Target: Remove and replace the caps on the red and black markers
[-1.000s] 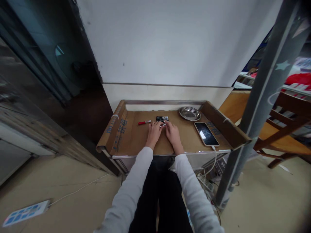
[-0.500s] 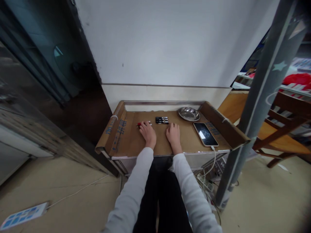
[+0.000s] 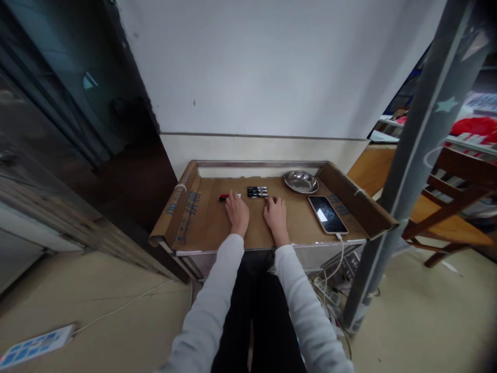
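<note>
A red marker lies crosswise on the left half of the cardboard-lined tabletop. The fingertips of my left hand rest over its middle, fingers stretched forward and not wrapped round it; part of the marker is covered. Several black markers lie side by side in a neat stack, parallel to the table's back edge. Just right of their ends, my right hand lies palm down on the cardboard, its fingers loosely bent and apart, with nothing visible in them.
A shiny metal bowl stands at the back right. In front of it lies a phone with a white charging cable hanging over the front edge. Raised cardboard sides border the table, and a grey post stands to its right.
My left hand's fingers have drawn closer together and shifted slightly right, showing more of the red marker. My right hand stays beside the black markers. The view has shifted a little.
</note>
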Tool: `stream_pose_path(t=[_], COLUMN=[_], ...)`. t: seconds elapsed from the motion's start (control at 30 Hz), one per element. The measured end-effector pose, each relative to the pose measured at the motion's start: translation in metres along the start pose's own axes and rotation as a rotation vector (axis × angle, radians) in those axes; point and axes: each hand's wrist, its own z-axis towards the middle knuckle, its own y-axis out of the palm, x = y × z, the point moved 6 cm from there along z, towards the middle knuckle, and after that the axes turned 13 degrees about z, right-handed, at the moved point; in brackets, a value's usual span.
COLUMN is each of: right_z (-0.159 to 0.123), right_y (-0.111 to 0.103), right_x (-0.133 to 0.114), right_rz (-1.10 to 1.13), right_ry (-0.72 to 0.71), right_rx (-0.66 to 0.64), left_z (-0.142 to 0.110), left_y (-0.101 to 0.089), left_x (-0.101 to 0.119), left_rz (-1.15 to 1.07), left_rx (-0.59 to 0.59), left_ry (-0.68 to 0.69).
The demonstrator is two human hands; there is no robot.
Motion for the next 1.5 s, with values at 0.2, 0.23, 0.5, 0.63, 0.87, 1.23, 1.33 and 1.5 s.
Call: stream_pose_path(t=[0.2, 0.23, 0.5, 0.63, 0.87, 1.23, 1.33, 1.5], right_z=[0.001, 0.001, 0.000, 0.002, 0.001, 0.001, 0.001, 0.003], right_y=[0.000, 0.000, 0.000, -0.001, -0.001, -0.002, 0.000, 0.001], right_x=[-0.001, -0.001, -0.001, -0.001, -0.001, -0.004, -0.001, -0.001], right_rz=[-0.024, -0.029, -0.024, -0.015, -0.035, -0.043, -0.046, -0.052], right_ry=[0.001, 0.001, 0.014, 0.010, 0.003, 0.000, 0.016, -0.003], right_rx=[-0.009, -0.016, -0.010, 0.014, 0.009, -0.014, -0.029, -0.035], left_z=[-0.006, -0.008, -0.013, -0.012, -0.012, -0.008, -0.008, -0.007], left_y=[-0.007, -0.006, 0.000, 0.000, -0.001, 0.001, 0.000, -0.001], left_x=[0.017, 0.022, 0.031, 0.030, 0.030, 0.030, 0.030, 0.029], left_rz=[-0.036, -0.037, -0.025, -0.035, -0.026, -0.048, -0.066, -0.115], left_rx=[0.012, -0.003, -0.067, -0.074, -0.080, -0.087, -0.083, -0.107], left_ry=[0.210, 0.278, 0.428, 0.416, 0.425, 0.426, 0.425, 0.427])
